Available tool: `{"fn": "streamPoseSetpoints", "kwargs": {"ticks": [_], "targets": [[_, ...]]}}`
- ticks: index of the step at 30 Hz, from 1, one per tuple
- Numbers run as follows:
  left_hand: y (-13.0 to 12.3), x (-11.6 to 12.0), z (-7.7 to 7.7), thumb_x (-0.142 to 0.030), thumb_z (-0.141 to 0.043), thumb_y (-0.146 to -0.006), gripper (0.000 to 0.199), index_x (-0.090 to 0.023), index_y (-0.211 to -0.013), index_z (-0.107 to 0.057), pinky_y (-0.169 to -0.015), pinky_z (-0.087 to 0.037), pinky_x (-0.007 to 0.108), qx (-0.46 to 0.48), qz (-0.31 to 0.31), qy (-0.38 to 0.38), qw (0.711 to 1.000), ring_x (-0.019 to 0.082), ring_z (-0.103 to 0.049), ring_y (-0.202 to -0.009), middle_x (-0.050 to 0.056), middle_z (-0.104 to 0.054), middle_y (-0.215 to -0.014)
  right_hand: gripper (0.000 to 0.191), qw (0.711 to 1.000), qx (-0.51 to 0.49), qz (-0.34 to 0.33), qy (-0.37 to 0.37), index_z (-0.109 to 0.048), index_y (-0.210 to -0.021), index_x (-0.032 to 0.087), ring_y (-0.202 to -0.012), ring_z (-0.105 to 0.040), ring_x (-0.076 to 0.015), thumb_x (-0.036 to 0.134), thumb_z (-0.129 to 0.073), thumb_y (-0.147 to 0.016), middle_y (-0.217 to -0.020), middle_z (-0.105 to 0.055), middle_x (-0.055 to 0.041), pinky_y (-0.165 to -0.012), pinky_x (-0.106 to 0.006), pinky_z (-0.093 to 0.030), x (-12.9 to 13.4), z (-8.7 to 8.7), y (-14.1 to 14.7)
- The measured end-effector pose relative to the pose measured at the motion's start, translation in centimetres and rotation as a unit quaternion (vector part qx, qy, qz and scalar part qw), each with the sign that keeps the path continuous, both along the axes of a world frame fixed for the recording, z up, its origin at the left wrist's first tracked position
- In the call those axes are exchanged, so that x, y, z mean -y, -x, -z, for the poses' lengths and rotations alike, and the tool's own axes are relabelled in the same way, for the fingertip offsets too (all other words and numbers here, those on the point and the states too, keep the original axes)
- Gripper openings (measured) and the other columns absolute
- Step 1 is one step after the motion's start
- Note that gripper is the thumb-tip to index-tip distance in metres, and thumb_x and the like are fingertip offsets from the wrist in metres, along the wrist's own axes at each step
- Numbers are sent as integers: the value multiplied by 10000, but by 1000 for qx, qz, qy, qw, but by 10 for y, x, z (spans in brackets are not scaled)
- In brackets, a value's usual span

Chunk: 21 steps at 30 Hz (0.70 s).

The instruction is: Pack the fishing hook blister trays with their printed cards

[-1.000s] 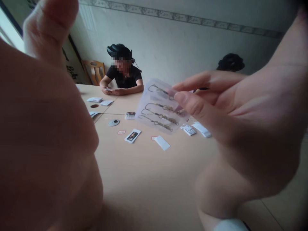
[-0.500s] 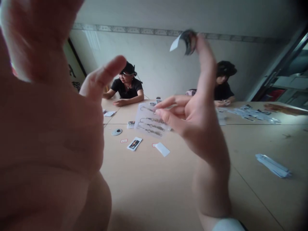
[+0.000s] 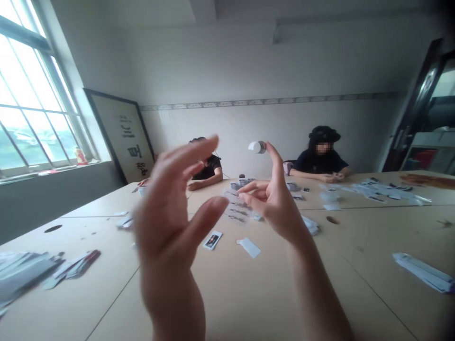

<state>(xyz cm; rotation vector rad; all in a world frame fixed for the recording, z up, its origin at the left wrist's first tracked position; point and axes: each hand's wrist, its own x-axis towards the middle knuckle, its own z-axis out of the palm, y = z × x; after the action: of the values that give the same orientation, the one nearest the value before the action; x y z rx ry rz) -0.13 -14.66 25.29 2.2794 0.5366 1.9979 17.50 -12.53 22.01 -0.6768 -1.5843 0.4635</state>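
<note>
My left hand (image 3: 174, 203) is raised in the middle of the view, fingers and thumb apart, with nothing between them. To its right, my right hand (image 3: 273, 201) pinches a clear sheet (image 3: 237, 219) bearing several hook-like metal pieces between thumb and fingers. A curled label (image 3: 256, 147), white and dark, clings to the raised index fingertip of that hand. Below the hands, a small card with a dark picture (image 3: 212, 240) and a blank white slip (image 3: 250, 247) lie on the table.
Two people sit across the table (image 3: 245, 293), one person (image 3: 213, 170) partly behind my left hand, another person (image 3: 322, 156) at the right. Stacks of white strips lie at the left (image 3: 28, 272) and right (image 3: 423, 272). Scattered packets (image 3: 377, 189) cover the far right.
My left hand has drawn away from the camera and toward the middle. The view has tilted up, showing the window and framed sign. My right hand still holds the sheet.
</note>
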Motion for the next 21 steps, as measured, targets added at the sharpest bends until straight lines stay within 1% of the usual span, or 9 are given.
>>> {"fn": "streamPoseSetpoints", "kwargs": {"ticks": [1, 3, 6, 8, 10, 12, 16, 19, 21], "targets": [[0, -5, -1, -386, -703, -884, 424, -421, -1296, -608, -1049, -542, 433, -9, 7, 9, 1000, 243, -561, -1292, -5, -628, -1324, 1029, 1000, -2, -5, 6, 29, -1597, 335, -706, -713, -218, 221, -687, -867, -810, -707, 7, -667, -422, -648, 1, -1, 0], [0, -15, 2, -318, -720, -869, 382, -346, -1244, -656, -1031, -544, 445, -21, -16, 45, 999, 245, -588, -1241, 35, -647, -1272, 1028, 1000, -13, -11, 10, 46, -1593, 342, -718, -718, -223, 241, -684, -877, -829, -716, 0, -687, -447, -649, 2, -3, 1], [3, -29, 9, -344, -716, -858, 348, -296, -1200, -671, -975, -560, 442, 0, -70, 86, 994, 247, -614, -1178, 64, -664, -1216, 1034, 999, -46, 10, -15, 47, -1588, 347, -721, -726, -230, 264, -695, -873, -830, -712, -2, -701, -462, -655, 0, -7, 5], [5, -33, 11, -366, -715, -851, 250, -272, -1082, -696, -916, -575, 419, 30, -90, 111, 989, 227, -660, -1056, 55, -695, -1118, 1040, 995, -78, 41, -37, 52, -1581, 341, -709, -731, -231, 269, -700, -866, -825, -709, 3, -698, -452, -659, -1, -11, 9], [6, -33, 12, -391, -703, -855, 159, -237, -892, -688, -838, -587, 376, 47, -91, 140, 985, 184, -675, -880, 33, -709, -949, 1058, 991, -104, 61, -54, 85, -1571, 328, -763, -744, -242, 272, -700, -864, -834, -712, 1, -716, -440, -662, 1, -15, 15], [5, -31, 12, -423, -688, -860, 231, -215, -767, -648, -750, -586, 323, 34, -80, 169, 982, 156, -646, -779, 18, -678, -820, 1069, 990, -111, 63, -63, 124, -1560, 316, -864, -750, -257, 267, -692, -871, -873, -721, -15, -780, -449, -658, 4, -17, 23], [0, -34, 12, -532, -621, -890, 363, -200, -743, -607, -666, -581, 277, 8, -47, 218, 975, 165, -661, -785, 36, -653, -781, 1056, 987, -117, 56, -91, 108, -1564, 321, -945, -743, -267, 243, -692, -878, -884, -726, -17, -933, -508, -606, 6, -15, 37], [1, -45, 13, -618, -535, -915, 427, -208, -795, -541, -661, -600, 283, 57, 12, 268, 962, 169, -695, -757, 46, -672, -781, 1030, 988, -105, 41, -109, 84, -1573, 316, -990, -738, -262, 235, -686, -892, -945, -735, -31, -1052, -531, -529, 3, -14, 38], [5, -53, 14, -621, -562, -901, 397, -229, -890, -500, -582, -584, 261, 76, 61, 301, 949, 151, -679, -640, 21, -670, -741, 1020, 991, -86, 31, -101, 98, -1572, 317, -1010, -736, -261, 236, -670, -906, -1035, -732, -54, -1057, -528, -527, -1, -13, 32]]}}
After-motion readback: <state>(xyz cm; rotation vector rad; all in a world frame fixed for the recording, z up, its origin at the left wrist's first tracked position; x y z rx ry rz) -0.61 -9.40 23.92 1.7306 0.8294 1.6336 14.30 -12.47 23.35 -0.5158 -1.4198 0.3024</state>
